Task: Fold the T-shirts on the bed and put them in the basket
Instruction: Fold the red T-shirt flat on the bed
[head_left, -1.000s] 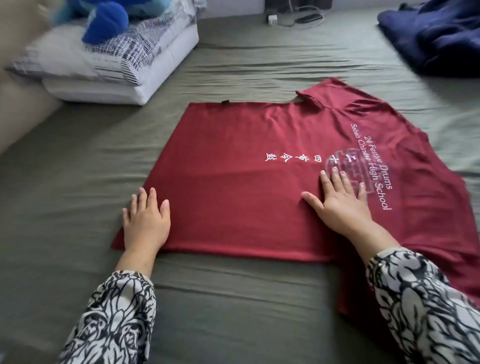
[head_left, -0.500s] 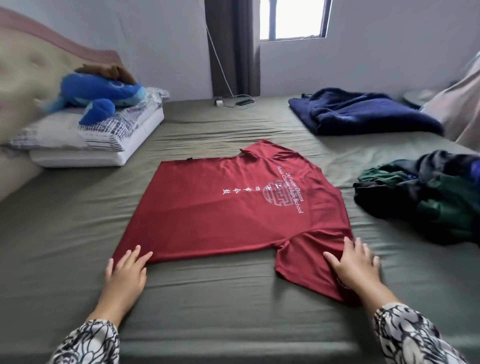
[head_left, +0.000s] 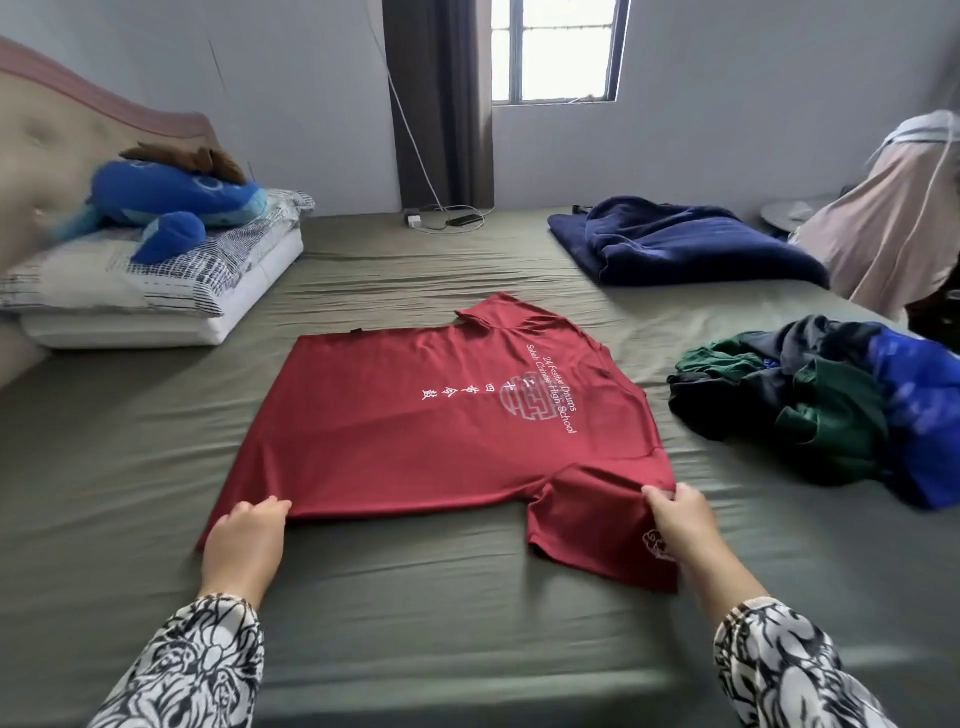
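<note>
Shirt at centre of frame: a dark red short-sleeved T-shirt (head_left: 415, 436) with white lettering and a white round emblem, spread flat on the olive-green bed sheet (head_left: 130, 441), collar end toward the right of the frame, hem toward the left. Left hand (head_left: 244, 545), lower left of centre, sits at the near hem corner of the shirt; its fingers (head_left: 270, 506) are curled over the cloth edge and pinch it. Right hand (head_left: 680, 519), lower right of centre, is on the near sleeve; its fingers (head_left: 657, 493) are curled and gather a small ridge of red fabric between them. Both forearms wear black-and-white patterned sleeves (head_left: 197, 670). Right of the shirt, apart from it, lies a loose heap of dark green, black and blue clothes (head_left: 831, 405) on the sheet. Upper right, a folded navy blanket (head_left: 685, 244); beyond it, at the right edge of the frame, a pinkish cloth draped over something hidden (head_left: 893, 223). Upper left, a blue plush toy (head_left: 182, 202) rests on a stack of white and striped pillows (head_left: 156, 291) against a padded tan headboard (head_left: 62, 145). Top centre, a window (head_left: 556, 49) beside a dark brown curtain (head_left: 439, 104); below them a white charger and cable (head_left: 441, 221) lie at the far edge of the bed.
</note>
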